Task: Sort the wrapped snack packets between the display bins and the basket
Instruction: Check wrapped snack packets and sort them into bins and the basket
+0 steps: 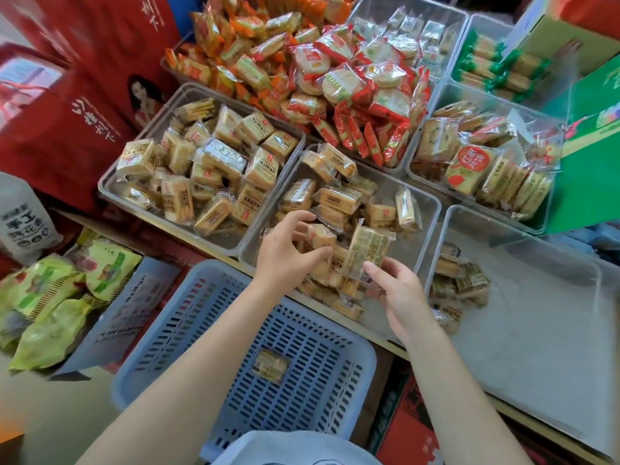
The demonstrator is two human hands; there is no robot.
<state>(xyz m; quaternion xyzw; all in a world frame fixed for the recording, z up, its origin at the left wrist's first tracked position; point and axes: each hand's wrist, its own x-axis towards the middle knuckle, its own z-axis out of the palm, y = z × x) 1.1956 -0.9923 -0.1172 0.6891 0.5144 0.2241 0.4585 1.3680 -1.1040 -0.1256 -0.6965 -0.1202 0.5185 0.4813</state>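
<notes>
**Snack packets, bins and basket**

A clear-wrapped greenish snack packet (369, 248) stands tilted over the middle clear plastic display bin (432, 209), held at its lower edge. That bin holds loose tan, clear-wrapped biscuit packets (339, 198), one of them pinched (320, 238) just beside the green one. A pale blue slotted plastic basket (214, 317) sits below the bins, with a single greenish packet (270, 364) lying flat on its floor.

Hands: we count two, left hand (285, 253) and right hand (399, 293).
Blue basket (188, 313): one.
Packet in the basket (270, 365): one.
Clear display bins (110, 193): we make out about seven; far ones blur.
</notes>
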